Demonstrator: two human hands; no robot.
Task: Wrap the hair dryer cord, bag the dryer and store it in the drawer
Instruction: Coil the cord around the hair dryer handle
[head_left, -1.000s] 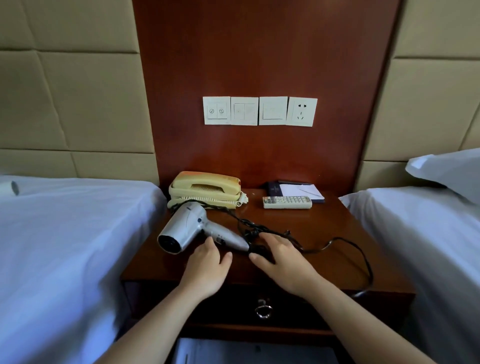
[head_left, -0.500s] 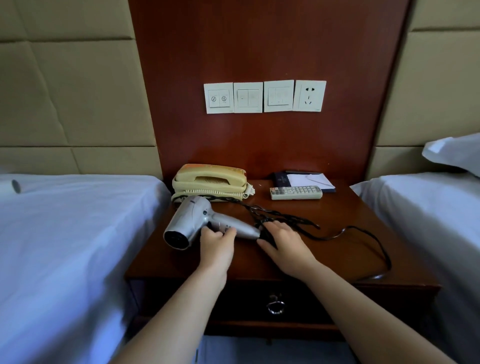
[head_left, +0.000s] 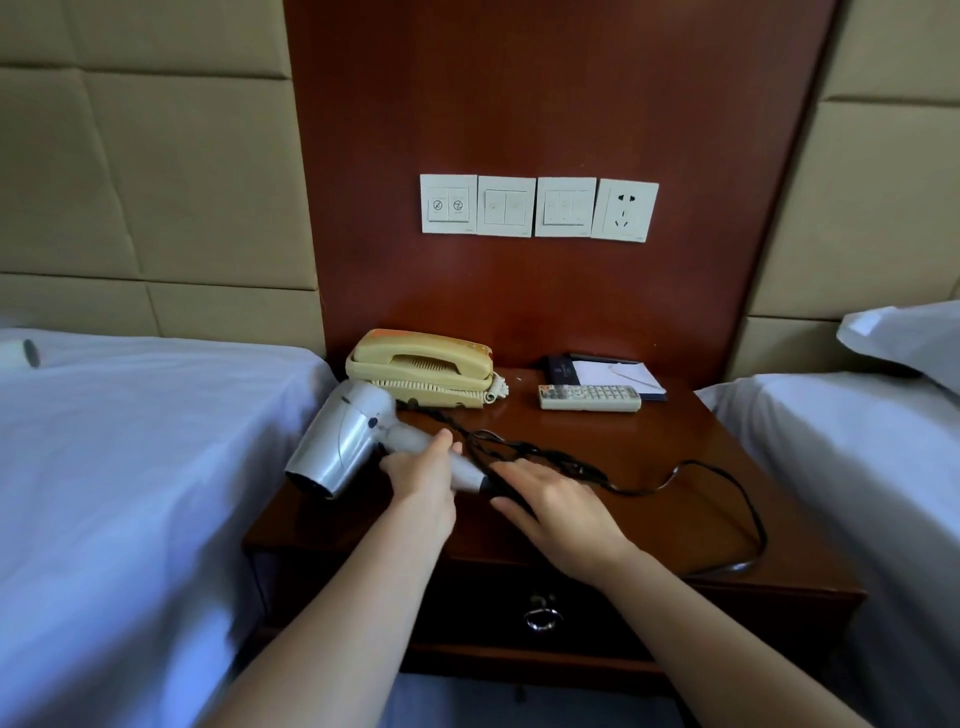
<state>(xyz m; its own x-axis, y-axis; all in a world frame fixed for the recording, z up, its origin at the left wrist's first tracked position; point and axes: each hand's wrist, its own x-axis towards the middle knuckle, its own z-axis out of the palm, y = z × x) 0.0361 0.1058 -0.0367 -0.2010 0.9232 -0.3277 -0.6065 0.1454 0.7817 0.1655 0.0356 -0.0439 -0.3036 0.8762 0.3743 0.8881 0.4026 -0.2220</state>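
Silver dryer (head_left: 343, 447), at the counter's (head_left: 597, 436) left edge: your left grip (head_left: 423, 480) wraps its handle to steady it; your right grip (head_left: 563, 501) rests flat on the cord (head_left: 550, 454), ready to wind.

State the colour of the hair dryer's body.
The hair dryer is silver; head view.

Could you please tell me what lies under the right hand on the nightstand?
The black cord runs from the hair dryer under the right hand. The palm hides that stretch and the nightstand top below, so any grip on it cannot be seen.
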